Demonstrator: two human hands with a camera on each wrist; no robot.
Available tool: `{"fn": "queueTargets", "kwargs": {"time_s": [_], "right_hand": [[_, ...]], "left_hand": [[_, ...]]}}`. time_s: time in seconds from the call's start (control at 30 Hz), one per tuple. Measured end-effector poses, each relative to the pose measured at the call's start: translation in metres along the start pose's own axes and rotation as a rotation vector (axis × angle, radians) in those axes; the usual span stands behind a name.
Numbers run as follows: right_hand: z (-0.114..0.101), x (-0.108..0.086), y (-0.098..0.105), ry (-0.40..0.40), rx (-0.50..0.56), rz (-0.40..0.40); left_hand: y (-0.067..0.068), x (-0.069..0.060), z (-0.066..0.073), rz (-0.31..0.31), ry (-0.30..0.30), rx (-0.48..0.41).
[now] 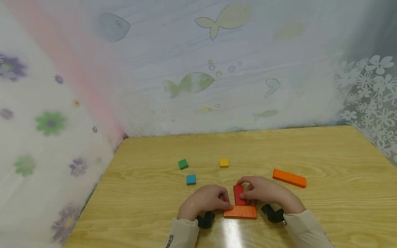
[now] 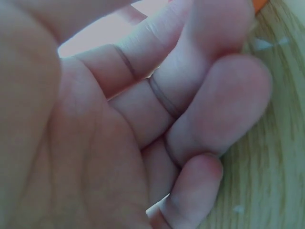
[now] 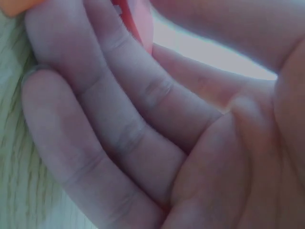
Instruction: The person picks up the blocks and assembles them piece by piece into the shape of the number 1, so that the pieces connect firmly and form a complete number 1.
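Note:
In the head view a flat orange block (image 1: 240, 212) lies crosswise on the table near its front. My left hand (image 1: 207, 197) holds this block's left end, fingers curled and thumb on its top edge. Just behind it is a red block (image 1: 238, 194), pointing away from me. My right hand (image 1: 263, 190) pinches the red block between thumb and index finger. Another reddish piece (image 1: 253, 202) shows under the right hand, mostly hidden. In the right wrist view the red block (image 3: 140, 21) shows beyond the fingers; the left wrist view catches only an orange corner (image 2: 259, 5).
A green block (image 1: 183, 164), a blue block (image 1: 191, 179) and a yellow block (image 1: 224, 163) lie farther back on the wooden table (image 1: 149, 203). To the right rests a long orange block (image 1: 289, 178). Patterned curtains (image 1: 186, 113) hang behind the table.

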State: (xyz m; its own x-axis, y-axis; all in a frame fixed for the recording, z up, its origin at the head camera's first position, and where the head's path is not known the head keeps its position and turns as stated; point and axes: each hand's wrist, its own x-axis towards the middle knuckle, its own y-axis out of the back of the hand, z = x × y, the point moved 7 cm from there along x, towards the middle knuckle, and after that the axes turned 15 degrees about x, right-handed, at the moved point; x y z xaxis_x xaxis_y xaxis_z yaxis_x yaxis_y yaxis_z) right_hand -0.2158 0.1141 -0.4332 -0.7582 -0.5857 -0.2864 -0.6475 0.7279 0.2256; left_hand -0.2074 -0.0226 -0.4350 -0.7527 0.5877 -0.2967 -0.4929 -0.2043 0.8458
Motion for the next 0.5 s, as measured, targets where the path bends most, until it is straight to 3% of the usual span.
{"fn": "queueTargets", "kwargs": {"time_s": [0.5], "right_hand": [[-0.0006, -0.0005, -0.0004, -0.011, -0.004, -0.016]], "left_hand": [[-0.0034, 0.0008, 0.0001, -0.02, 0.008, -0.028]]}}
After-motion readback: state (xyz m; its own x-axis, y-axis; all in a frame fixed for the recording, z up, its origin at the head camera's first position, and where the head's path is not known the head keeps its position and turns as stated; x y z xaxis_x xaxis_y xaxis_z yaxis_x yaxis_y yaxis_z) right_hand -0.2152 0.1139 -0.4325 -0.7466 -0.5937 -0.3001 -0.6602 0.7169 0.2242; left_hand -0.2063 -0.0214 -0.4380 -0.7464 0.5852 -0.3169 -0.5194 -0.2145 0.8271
